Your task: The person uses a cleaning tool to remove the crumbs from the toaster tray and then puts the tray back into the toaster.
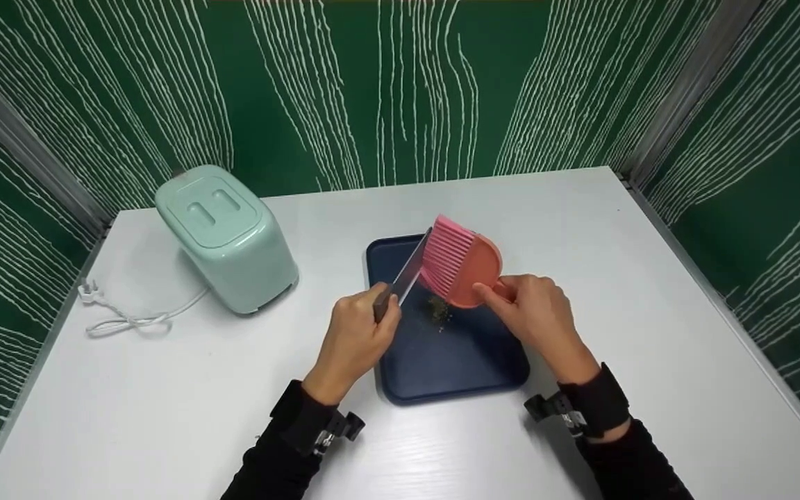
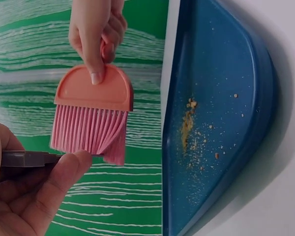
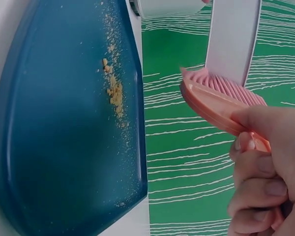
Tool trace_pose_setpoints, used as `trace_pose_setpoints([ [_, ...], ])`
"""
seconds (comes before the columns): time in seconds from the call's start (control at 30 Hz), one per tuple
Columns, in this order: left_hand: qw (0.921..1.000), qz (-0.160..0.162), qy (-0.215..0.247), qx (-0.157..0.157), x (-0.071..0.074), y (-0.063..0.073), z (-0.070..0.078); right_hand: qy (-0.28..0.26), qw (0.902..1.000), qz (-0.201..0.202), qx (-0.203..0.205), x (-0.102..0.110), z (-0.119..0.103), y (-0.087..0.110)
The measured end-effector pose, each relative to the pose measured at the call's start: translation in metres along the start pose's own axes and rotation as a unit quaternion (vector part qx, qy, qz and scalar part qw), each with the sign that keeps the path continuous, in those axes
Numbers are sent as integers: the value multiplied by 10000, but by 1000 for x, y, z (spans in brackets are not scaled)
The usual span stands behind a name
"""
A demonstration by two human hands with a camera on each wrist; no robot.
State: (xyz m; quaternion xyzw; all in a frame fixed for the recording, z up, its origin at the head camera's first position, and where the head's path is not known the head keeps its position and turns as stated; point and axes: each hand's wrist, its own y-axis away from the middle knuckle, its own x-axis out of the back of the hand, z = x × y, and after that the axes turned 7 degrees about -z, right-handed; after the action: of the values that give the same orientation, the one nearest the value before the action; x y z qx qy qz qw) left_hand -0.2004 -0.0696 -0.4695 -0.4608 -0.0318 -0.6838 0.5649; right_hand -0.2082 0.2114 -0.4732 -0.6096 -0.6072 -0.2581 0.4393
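Note:
My left hand grips the dark handle of a knife, its broad silver blade pointing up and away over the tray. In my right hand is a small brush with a coral handle and pink bristles, the thumb lying on its flat face. The bristles meet the blade, and some bend aside in the left wrist view. Below both hands lies a dark blue tray. Yellowish-brown crumbs form a small heap on it, with finer bits scattered around.
A mint-green toaster with a lid on top stands at the back left of the white table. Its white cord and plug lie beside it, near the left edge. Green panels with white wavy lines enclose the back and sides.

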Motion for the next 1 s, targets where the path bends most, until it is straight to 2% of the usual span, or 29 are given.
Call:
trace_pose_setpoints([
  [0.27,9999,86,-101,-13,-1,0,-2,-149,9986,-505,101,2,-4,0],
  [0.43,9998,138,-139,12,-2,0,-5,-228,9951,-939,190,5,-7,3],
  [0.63,9997,161,-183,-4,-1,-1,-6,-232,9913,-1262,297,10,-9,6],
  [0.8,9995,222,-219,-37,0,-1,-6,-182,9846,-1701,359,20,-6,7],
  [0.9,9994,253,-251,-52,1,-1,-6,-210,9834,-1761,380,29,-1,8],
  [1.0,9992,267,-276,-73,1,-1,-7,-471,9815,-1830,300,36,4,8],
])
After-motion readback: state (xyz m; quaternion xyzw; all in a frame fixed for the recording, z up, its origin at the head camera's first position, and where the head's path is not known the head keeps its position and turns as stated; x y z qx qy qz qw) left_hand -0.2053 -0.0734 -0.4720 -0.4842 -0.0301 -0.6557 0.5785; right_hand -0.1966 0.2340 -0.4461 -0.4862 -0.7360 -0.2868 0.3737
